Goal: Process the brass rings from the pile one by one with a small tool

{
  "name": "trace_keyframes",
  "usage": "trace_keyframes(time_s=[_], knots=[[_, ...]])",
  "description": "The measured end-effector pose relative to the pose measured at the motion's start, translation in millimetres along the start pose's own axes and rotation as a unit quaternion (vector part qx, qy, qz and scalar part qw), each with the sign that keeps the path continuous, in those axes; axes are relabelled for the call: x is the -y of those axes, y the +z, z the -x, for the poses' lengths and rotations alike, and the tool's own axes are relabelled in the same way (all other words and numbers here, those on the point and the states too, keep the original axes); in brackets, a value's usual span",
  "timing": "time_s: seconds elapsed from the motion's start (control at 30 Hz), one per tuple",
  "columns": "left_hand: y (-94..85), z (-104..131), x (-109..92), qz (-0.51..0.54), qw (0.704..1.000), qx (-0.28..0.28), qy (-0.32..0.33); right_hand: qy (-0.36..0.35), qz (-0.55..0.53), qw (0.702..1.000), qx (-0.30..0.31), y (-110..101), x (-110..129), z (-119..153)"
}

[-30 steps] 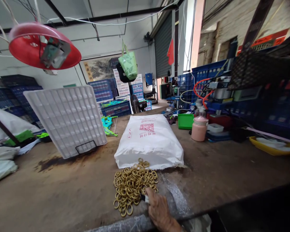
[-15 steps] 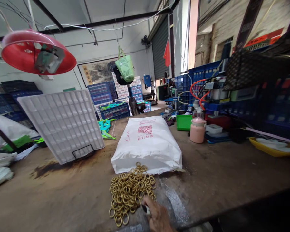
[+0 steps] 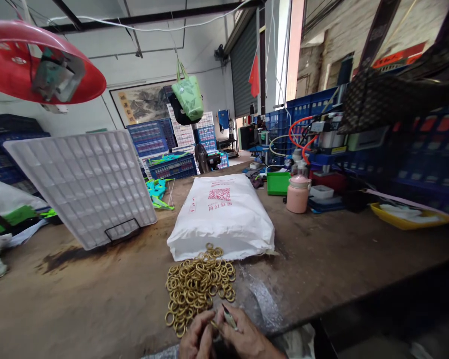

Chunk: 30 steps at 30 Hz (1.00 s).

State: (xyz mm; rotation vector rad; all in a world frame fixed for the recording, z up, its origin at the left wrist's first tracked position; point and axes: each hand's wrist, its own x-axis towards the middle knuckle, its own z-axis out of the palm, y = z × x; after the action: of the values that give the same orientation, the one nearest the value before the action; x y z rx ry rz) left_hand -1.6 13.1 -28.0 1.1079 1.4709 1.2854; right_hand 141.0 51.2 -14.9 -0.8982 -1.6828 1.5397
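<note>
A heap of brass-coloured rings lies on the table in front of me. At its near edge my left hand is closed, fingertips pinching what looks like one brass ring, mostly covered by the fingers. Close against it, my right hand is closed around a small pointed tool with a dark tip and a pale body; its exact kind is unclear. Both hands' fingertips nearly meet. Just beyond the heap lies a full white woven sack with red print, and a few rings touch its near end.
To the left a white compartmented tray leans upright on a black wire stand. A pink bottle, a green bin and a yellow tray stand right. A red lamp hangs upper left.
My left hand has come into view beside the right hand, holding what looks like a ring. My right hand has drawn back slightly from the heap, with the tool still in it. The view has shifted slightly.
</note>
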Motion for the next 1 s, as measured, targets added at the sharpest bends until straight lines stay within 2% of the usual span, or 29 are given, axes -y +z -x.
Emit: trace_keyframes(time_s=[0.13, 0.23, 0.4, 0.53, 0.73, 0.9, 1.0], knots=[[-3.1, 1.5, -14.1, -0.050, 0.998, 0.040, 0.022, 0.067, -0.031, 0.996, -0.049, 2.2, 5.0, 0.4], [-3.1, 5.1, -23.1, -0.071, 0.996, 0.039, 0.037, 0.063, -0.014, 0.995, -0.080, 2.8, 6.1, -0.7], [0.5, 10.1, -27.7, -0.056, 0.997, 0.057, 0.020, 0.063, 0.021, 0.995, -0.080, 4.1, 4.8, -3.0], [-0.9, 11.2, -26.8, -0.020, 0.997, 0.064, -0.026, 0.056, 0.036, 0.995, -0.073, 6.7, 5.2, -5.1], [-6.7, 10.0, -26.8, 0.061, 0.986, 0.082, -0.132, 0.067, 0.043, 0.994, -0.071, 9.8, 5.1, -8.9], [-10.9, 10.5, -25.8, 0.163, 0.962, 0.137, -0.169, 0.073, 0.023, 0.996, -0.050, 9.9, 4.9, -7.3], [-11.5, 12.1, -24.6, 0.203, 0.950, 0.146, -0.189, 0.063, 0.021, 0.997, -0.030, 11.1, 3.9, -7.3]])
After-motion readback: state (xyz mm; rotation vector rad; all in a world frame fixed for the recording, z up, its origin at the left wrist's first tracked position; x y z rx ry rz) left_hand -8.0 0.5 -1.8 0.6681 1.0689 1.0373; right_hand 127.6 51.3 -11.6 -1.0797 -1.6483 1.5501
